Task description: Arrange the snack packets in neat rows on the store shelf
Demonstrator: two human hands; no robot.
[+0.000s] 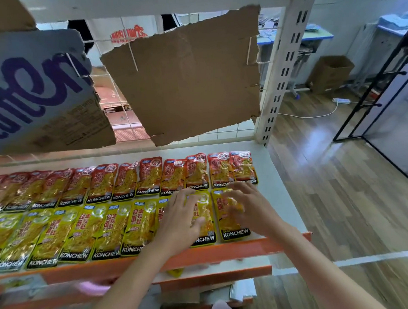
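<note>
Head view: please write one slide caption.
Both hands straighten yellow Konchew packets below the red row.

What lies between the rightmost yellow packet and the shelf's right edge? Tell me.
In the head view, only bare white shelf lies between the rightmost yellow packet and the right edge, apart from the right hand resting over that packet.

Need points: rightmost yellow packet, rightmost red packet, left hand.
rightmost yellow packet (235, 232), head view, on its black KONCHEW band at the bottom.
rightmost red packet (242, 165), head view, on its printed front.
left hand (177, 216), head view, on the back of the hand.
</note>
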